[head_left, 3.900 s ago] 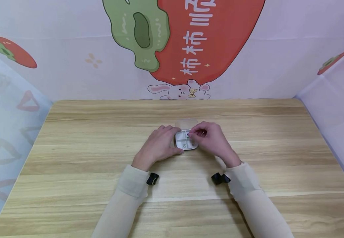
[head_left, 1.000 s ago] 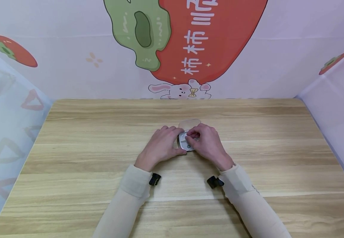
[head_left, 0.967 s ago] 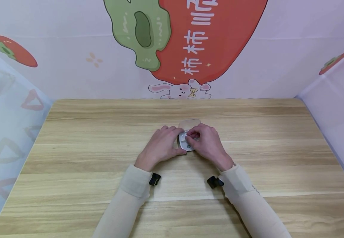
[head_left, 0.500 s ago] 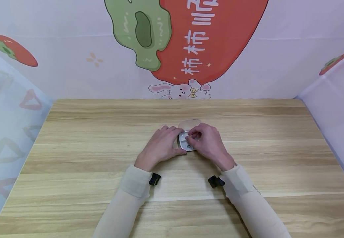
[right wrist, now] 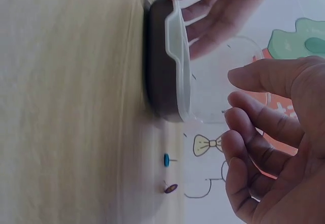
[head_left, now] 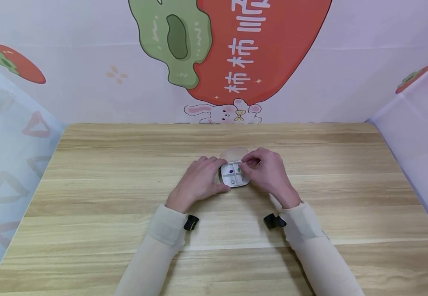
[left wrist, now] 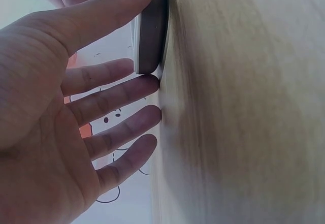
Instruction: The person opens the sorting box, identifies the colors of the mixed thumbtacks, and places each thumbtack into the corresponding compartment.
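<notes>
A small white pill box (head_left: 234,181) with a dark outer side lies on the table, its clear lid (head_left: 234,154) flipped back. A purple piece (head_left: 231,171) lies in its back left compartment, and a green piece (head_left: 239,169) shows in the back right one. My left hand (head_left: 198,183) holds the box between thumb and index finger, the other fingers extended. Above the box's right side is my right hand (head_left: 267,172), fingers loosely bent; in the right wrist view thumb and index finger are apart with nothing seen between them.
Beyond the box in the right wrist view, a blue stud (right wrist: 166,160) and a dark purplish stud (right wrist: 171,188), each with a thin post, lie on the wooden table (head_left: 125,172). A printed cloth (head_left: 88,82) hangs behind the table.
My right hand has drawn back to the right from over the box's left compartments. The purple piece, at its fingertips in the oldest frame, now lies in the back left compartment. My left hand stays.
</notes>
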Tool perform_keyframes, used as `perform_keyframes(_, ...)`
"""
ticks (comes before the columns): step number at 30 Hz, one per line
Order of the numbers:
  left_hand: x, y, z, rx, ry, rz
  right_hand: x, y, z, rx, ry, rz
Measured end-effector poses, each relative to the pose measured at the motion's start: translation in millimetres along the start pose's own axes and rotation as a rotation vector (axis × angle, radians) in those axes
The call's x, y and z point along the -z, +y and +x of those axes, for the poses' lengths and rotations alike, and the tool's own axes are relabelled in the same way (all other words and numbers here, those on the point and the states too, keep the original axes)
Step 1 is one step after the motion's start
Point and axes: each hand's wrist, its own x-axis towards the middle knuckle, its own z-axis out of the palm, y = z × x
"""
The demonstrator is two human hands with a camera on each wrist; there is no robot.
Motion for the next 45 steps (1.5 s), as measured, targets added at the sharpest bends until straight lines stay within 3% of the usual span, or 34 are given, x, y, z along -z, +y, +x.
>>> perform_keyframes(20,0.3,0.8,0.1,0.029,-0.011,-0.025,22,24,7.4,-0.099,0.033,-0.010)
perform_keyframes(27,0.4,0.6,-0.1,0.017,-0.005,-0.032,26,32,8.1,-0.114,0.004,-0.053)
perform_keyframes(37,-0.2,0.4,0.0,0.014,-0.001,-0.029,31,40,8.0,-0.209,-0.093,-0.096)
perform_keyframes(45,-1.7,0.0,1.0,0.017,-0.004,-0.032,30,45,8.3,-0.190,-0.149,-0.129)
